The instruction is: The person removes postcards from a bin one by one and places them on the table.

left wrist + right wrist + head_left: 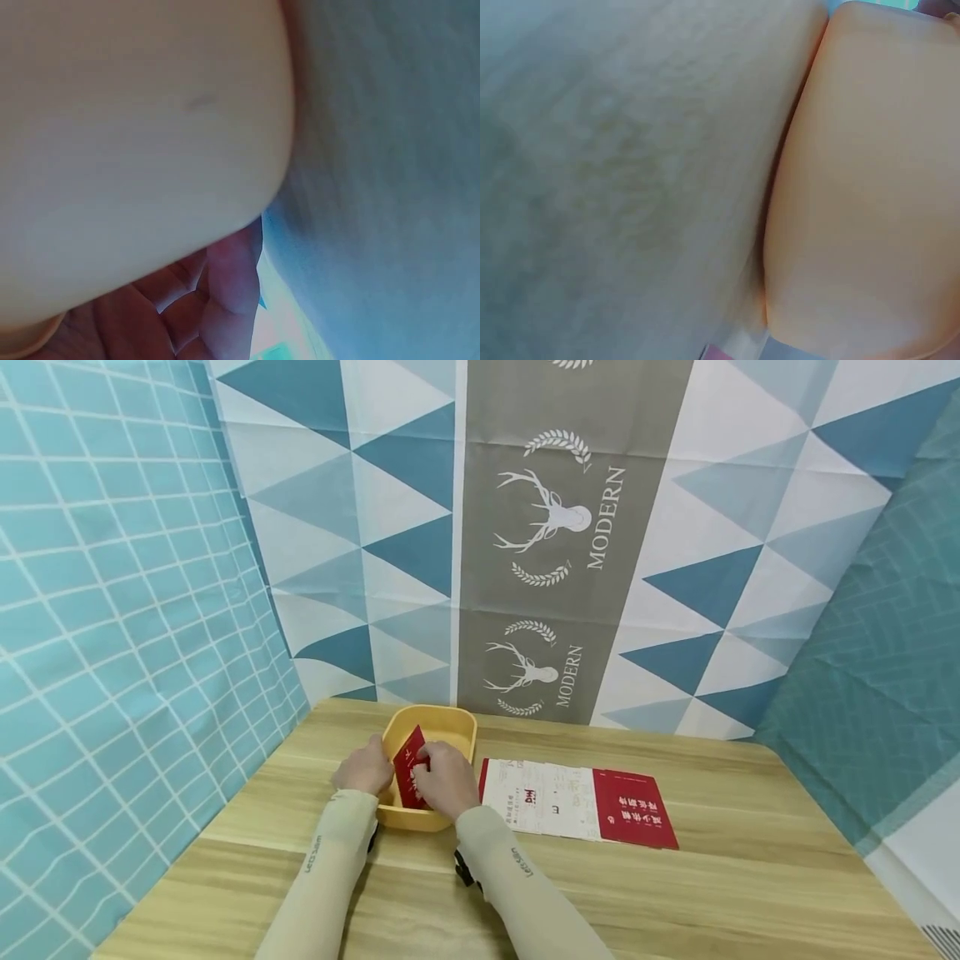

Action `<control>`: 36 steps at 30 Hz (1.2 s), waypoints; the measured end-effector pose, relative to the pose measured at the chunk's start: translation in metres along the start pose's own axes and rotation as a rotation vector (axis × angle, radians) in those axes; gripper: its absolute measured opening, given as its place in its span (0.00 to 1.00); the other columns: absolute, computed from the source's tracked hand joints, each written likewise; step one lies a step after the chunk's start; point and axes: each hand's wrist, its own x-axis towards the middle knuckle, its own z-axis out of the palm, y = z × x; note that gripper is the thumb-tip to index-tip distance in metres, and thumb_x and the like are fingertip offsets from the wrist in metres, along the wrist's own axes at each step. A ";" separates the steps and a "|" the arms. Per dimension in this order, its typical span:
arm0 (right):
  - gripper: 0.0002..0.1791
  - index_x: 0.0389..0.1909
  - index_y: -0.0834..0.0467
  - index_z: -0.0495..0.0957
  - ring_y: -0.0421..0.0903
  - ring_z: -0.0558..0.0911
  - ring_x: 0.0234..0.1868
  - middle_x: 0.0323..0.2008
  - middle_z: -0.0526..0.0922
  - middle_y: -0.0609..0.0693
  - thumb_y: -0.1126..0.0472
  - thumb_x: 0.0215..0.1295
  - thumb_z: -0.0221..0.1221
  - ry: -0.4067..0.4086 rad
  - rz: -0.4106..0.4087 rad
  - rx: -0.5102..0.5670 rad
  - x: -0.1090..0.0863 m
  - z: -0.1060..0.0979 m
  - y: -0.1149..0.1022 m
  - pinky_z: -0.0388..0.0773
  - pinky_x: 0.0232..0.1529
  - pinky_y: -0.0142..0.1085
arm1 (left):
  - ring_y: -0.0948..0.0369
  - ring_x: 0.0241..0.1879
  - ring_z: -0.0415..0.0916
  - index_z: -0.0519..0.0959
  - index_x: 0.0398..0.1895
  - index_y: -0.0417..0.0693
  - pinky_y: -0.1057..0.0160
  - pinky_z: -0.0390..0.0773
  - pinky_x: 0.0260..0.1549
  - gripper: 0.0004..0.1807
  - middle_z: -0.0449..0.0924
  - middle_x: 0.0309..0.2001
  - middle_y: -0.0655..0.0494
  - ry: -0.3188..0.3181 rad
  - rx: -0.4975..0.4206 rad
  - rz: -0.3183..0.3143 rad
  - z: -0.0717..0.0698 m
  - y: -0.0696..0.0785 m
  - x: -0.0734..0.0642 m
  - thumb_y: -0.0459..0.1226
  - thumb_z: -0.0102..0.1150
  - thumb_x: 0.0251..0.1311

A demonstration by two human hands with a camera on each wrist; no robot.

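A yellow plastic bin [441,820] stands on the wooden table. My left hand [365,768] holds the bin by its left side; in the left wrist view its fingers [232,281] lie along the outside of the bin wall [135,165]. Inside the bin, a red card [406,766] with pale printed characters leans at a slant. My right hand [447,777] reaches over the right rim and pinches the card's right edge between thumb and fingers. The right wrist view mostly shows the bin's outer wall [870,187], with the right hand largely out of sight.
Right of the bin, a row of flat printed cards lies on the table [712,893]: white ones [532,797] with red and black print, then a red one [636,808] at the right end. A patterned cloth [405,527] hangs behind the table, a blue grid-patterned one [112,610] at left.
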 end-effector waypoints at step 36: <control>0.12 0.36 0.54 0.89 0.45 0.85 0.43 0.44 0.89 0.49 0.71 0.69 0.59 -0.053 -0.137 0.304 -0.041 -0.142 0.025 0.84 0.40 0.34 | 0.34 0.49 0.81 0.63 0.68 0.43 0.35 0.79 0.43 0.23 0.81 0.53 0.31 -0.031 -0.005 0.005 -0.004 0.003 -0.002 0.39 0.42 0.73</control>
